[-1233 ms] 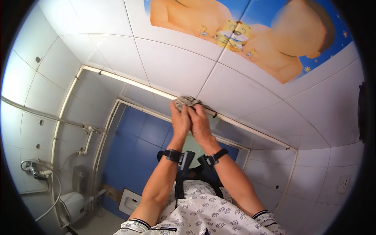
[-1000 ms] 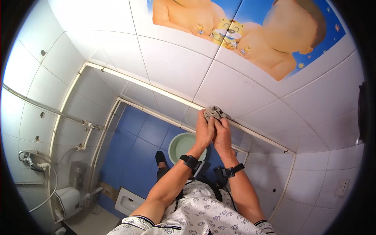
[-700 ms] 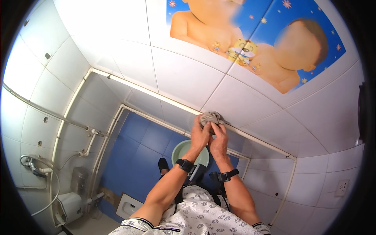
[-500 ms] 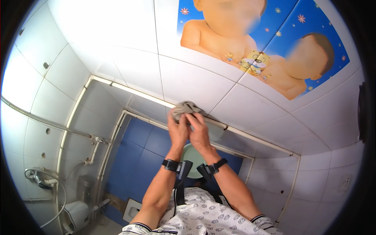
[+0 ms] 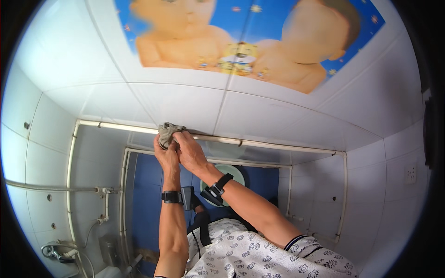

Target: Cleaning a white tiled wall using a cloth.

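Observation:
A crumpled grey-beige cloth (image 5: pixel 169 133) is wrapped around the white wall pipe (image 5: pixel 213 138), which runs level across the tiled wall. My left hand (image 5: pixel 166 153) is closed on the cloth's left side and underside. Beside it, my right hand (image 5: pixel 189 147) grips the cloth from the right, its fingers pressed in at the pipe. Part of the pipe is hidden beneath the cloth and my fingers. Both wrists carry black straps with dark box-shaped devices.
Below my arms a pale green basin (image 5: pixel 232 174) stands on the blue floor (image 5: pixel 148 185). More pipes, a tap (image 5: pixel 109 190) and a shower hose (image 5: pixel 85 259) line the left wall. A poster (image 5: pixel 241 41) hangs above the pipe; a socket (image 5: pixel 410 174) is at right.
Both hands have moved left along the pipe with the cloth, still holding it. My view has shifted, so the poster and pipes sit differently in the picture.

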{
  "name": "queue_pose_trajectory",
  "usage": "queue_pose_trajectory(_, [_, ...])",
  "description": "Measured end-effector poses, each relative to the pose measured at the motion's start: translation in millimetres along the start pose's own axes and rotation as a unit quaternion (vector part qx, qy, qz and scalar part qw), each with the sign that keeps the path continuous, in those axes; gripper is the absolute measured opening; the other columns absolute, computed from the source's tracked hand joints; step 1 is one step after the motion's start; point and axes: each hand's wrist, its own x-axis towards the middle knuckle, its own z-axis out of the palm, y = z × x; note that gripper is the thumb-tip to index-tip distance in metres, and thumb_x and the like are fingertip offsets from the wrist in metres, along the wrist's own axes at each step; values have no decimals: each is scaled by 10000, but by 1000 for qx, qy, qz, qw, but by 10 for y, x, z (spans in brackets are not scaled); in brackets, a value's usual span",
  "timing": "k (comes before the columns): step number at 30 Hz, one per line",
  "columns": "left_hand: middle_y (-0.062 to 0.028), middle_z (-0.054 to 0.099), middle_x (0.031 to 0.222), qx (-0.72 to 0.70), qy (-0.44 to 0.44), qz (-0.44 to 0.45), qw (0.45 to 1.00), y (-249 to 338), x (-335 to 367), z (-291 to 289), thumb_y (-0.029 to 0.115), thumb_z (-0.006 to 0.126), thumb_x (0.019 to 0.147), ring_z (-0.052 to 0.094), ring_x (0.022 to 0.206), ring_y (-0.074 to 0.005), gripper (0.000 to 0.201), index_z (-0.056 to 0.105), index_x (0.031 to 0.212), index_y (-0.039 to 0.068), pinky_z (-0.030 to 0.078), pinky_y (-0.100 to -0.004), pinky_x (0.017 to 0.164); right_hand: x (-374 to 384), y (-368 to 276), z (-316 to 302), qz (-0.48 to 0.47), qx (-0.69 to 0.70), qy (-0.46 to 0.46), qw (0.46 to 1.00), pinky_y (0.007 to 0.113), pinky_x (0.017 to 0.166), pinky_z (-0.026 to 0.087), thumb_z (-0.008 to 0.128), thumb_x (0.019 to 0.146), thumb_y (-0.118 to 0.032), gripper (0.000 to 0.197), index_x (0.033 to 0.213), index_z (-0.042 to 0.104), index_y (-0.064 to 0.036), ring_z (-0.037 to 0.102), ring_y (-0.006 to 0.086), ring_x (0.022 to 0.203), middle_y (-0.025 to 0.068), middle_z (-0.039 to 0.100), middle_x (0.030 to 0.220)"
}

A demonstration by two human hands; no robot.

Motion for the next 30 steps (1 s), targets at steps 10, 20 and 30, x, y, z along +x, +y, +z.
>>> queue_pose_trajectory(10, [-78, 694, 1124, -19, -123, 12, 992, 6, -1129, 1127, -100, 680, 952, 683, 1006, -143, 305, 607, 1225, 16, 592, -288, 898, -730, 448, -1266, 48, 48, 127, 990, 453, 896, 585, 759, 843, 28, 485, 1294, 585, -9, 709, 395, 1078, 220, 698, 1181])
queue_pose_trajectory(20, [-94, 672, 1229, 158, -222, 156, 949, -442, -2107, 2073, -91, 727, 912, 659, 1129, -213, 405, 629, 1278, 53, 553, -347, 965, -1581, 1095, -2333, 146, 73, 240, 957, 363, 871, 592, 732, 893, 24, 314, 1192, 642, -10, 760, 250, 1013, 145, 759, 1085])
queue_pose_trajectory(30, [-185, 592, 1256, 144, -334, 118, 924, -233, -2636, 2640, -81, 645, 781, 646, 1084, -383, 527, 697, 1275, 96, 547, -421, 934, -2077, 1541, -2780, 179, 138, 391, 892, 302, 896, 556, 680, 937, 76, 254, 1167, 643, -25, 677, 142, 991, 63, 724, 1103])
